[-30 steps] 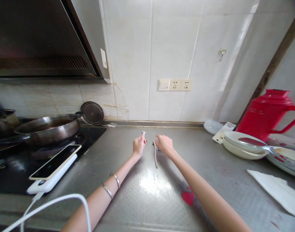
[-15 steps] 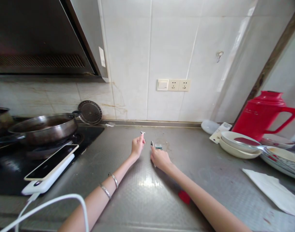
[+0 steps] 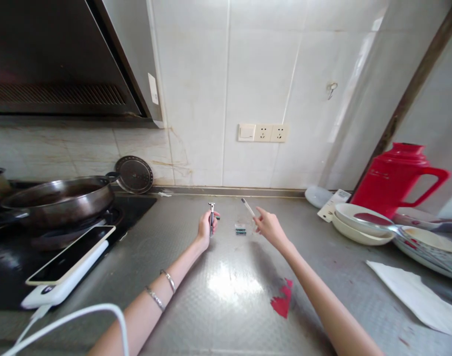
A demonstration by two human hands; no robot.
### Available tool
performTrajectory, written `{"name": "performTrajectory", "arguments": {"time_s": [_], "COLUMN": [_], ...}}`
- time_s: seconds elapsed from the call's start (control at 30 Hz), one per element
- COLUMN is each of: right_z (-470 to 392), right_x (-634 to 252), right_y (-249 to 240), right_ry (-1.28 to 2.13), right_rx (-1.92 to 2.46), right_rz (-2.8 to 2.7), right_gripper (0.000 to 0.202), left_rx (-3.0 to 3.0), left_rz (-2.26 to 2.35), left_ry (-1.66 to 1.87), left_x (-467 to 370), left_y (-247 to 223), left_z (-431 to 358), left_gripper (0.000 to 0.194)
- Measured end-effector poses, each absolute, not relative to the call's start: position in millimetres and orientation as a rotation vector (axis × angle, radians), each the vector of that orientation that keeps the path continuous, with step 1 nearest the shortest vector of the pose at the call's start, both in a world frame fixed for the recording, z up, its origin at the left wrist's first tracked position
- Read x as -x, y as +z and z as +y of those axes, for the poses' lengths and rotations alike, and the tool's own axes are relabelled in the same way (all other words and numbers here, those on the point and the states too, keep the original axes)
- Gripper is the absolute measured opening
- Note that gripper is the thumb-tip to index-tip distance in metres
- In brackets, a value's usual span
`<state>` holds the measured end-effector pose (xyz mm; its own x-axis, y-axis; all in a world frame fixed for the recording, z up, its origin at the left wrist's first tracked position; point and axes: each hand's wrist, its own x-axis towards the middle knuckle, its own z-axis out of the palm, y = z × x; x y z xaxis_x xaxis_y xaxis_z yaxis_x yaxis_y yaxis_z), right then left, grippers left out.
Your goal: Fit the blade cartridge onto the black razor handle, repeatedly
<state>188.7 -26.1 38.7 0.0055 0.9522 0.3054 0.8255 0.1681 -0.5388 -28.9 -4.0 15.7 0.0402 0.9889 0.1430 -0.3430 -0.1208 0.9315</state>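
At far left, a dark metal frying pan (image 3: pixel 59 200) sits on the black hob, and a white-edged smartphone (image 3: pixel 68 254) lies on a white power bank (image 3: pixel 59 287) at the hob's near edge. On the grey steel desk (image 3: pixel 226 296), the left hand (image 3: pixel 206 228) has its grip closed around a slim metal razor handle (image 3: pixel 211 217), held upright. A small green-and-dark packet (image 3: pixel 240 228) lies on the desk between the hands. The right hand (image 3: pixel 269 227) pinches a thin pale strip (image 3: pixel 248 207) between its fingertips, raised above the desk. Stacked white bowls (image 3: pixel 361 225) and a red plastic jug (image 3: pixel 398 174) stand at far right.
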Motion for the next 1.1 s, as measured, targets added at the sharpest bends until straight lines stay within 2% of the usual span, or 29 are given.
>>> {"name": "performTrajectory", "arguments": {"time_s": [0.07, 0.13, 0.27, 0.43, 0.67, 0.93, 1.1], "right_z": [-17.7, -10.7, -1.7, 1.0, -14.4, -31.1, -40.0], "right_x": [-205.7, -218.9, -234.2, -239.8, -233.6, -204.8, -187.4], "right_y": [35.9, 30.4, 20.0, 16.3, 30.7, 40.9, 45.3], "right_ry": [0.436, 0.459, 0.202, -0.105, 0.129, 0.106, -0.025], "right_rx": [1.675, 1.676, 1.655, 1.348, 1.296, 1.356, 1.336], "right_rz": [-1.699, -1.641, -1.712, -1.662, -1.744, -1.766, -1.778], "right_gripper": [0.044, 0.040, 0.032, 0.034, 0.035, 0.055, 0.055], "left_rx": [-1.052, -1.081, -1.173, -1.111, -1.180, -1.356, -1.420], "left_rz": [0.819, 0.823, 0.834, 0.801, 0.786, 0.819, 0.785], "left_ry": [1.412, 1.431, 1.476, 1.438, 1.401, 1.372, 1.341], "left_x": [29.9, 29.8, 26.5, 21.7, 21.1, 15.9, 10.2], "left_y": [16.4, 16.5, 14.0, 11.4, 18.0, 19.3, 18.4], "left_z": [-3.7, -3.8, -3.4, -4.1, -8.3, -15.1, -20.5], "left_gripper": [0.033, 0.031, 0.029, 0.031, 0.030, 0.024, 0.024]}}
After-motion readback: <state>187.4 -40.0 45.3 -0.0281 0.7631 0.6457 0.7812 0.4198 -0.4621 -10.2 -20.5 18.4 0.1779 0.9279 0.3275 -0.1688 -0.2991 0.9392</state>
